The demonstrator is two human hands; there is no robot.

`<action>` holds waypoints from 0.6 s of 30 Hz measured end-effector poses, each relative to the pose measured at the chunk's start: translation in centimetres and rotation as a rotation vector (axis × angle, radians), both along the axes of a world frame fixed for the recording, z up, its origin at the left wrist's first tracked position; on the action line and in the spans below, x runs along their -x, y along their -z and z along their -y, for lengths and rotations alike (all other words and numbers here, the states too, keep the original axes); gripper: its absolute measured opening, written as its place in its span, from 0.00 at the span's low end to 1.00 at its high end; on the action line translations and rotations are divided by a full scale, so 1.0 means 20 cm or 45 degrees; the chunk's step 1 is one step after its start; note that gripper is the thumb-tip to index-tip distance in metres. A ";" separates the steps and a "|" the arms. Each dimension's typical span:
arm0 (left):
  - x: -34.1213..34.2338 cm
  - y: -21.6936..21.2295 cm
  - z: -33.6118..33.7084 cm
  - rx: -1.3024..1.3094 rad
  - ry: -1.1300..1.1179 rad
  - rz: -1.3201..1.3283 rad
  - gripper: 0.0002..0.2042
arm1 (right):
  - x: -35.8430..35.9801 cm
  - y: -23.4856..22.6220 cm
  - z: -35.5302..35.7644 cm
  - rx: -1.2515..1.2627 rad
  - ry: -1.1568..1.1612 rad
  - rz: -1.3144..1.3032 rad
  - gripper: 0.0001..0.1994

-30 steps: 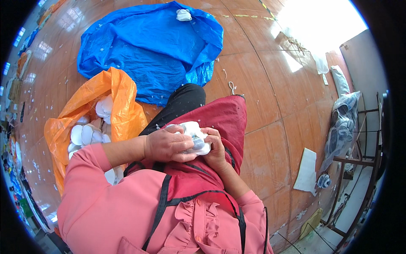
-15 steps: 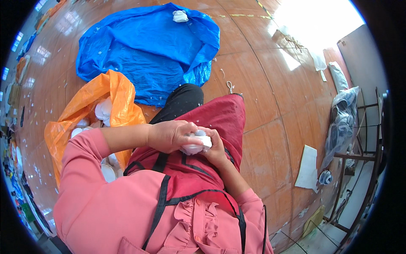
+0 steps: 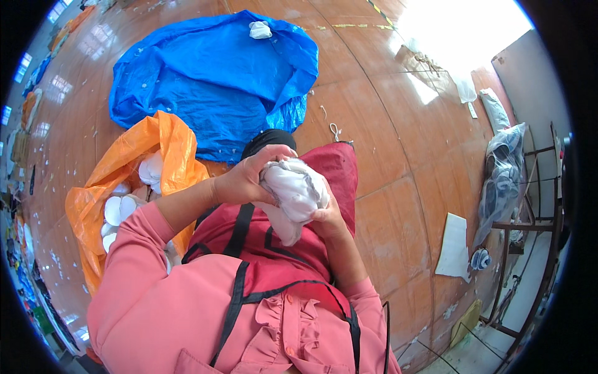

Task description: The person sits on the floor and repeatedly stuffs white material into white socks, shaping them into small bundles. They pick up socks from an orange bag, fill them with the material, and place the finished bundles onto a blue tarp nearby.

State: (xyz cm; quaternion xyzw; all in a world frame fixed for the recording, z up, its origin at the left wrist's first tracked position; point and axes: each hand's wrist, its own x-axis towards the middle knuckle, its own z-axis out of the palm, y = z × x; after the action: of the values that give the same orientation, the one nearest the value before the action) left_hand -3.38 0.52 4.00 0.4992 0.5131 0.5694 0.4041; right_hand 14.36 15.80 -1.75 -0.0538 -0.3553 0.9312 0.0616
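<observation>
Above my lap, both hands grip a soft white bundle (image 3: 296, 190) of what looks like thin cloth, with greyish edges and a loose flap hanging toward me. My left hand (image 3: 252, 177) wraps round its left side, fingers over the far edge and thumb beneath. My right hand (image 3: 329, 215) closes on its right side, thumb in front and the other fingers mostly hidden behind. Left of my lap, an orange plastic bag (image 3: 176, 134) stands with its mouth wide, holding several rounded white pads (image 3: 113, 210).
A large blue sheet or sack (image 3: 199, 68) lies on the floor ahead, with a small white bundle (image 3: 260, 29) on its far edge. At right are a white flat piece (image 3: 453, 246), a clear bag of dark things (image 3: 503, 165) and a metal frame (image 3: 547, 249).
The compact white wad between my hands is now a larger, spread bundle with a hanging flap. My hands are farther apart, the left one moved away from me.
</observation>
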 end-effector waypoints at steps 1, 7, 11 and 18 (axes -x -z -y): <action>0.01 0.01 0.01 0.035 -0.008 0.062 0.50 | 0.01 0.02 -0.01 0.039 -0.033 -0.034 0.54; -0.09 0.10 0.05 0.042 -0.109 0.444 0.47 | -0.02 -0.06 0.04 0.073 -0.084 0.134 0.58; -0.15 0.16 0.07 0.049 -0.135 0.629 0.45 | -0.05 -0.03 0.05 0.066 -0.121 0.137 0.59; -0.20 0.17 0.11 0.095 -0.146 0.735 0.43 | -0.06 0.01 0.06 0.080 -0.220 0.201 0.58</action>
State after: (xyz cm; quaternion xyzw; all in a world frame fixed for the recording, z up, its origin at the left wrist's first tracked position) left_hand 0.64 -1.76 0.52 0.2718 0.4249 0.6905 0.5186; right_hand 15.54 14.62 -1.87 -0.0981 -0.3329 0.9366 -0.0490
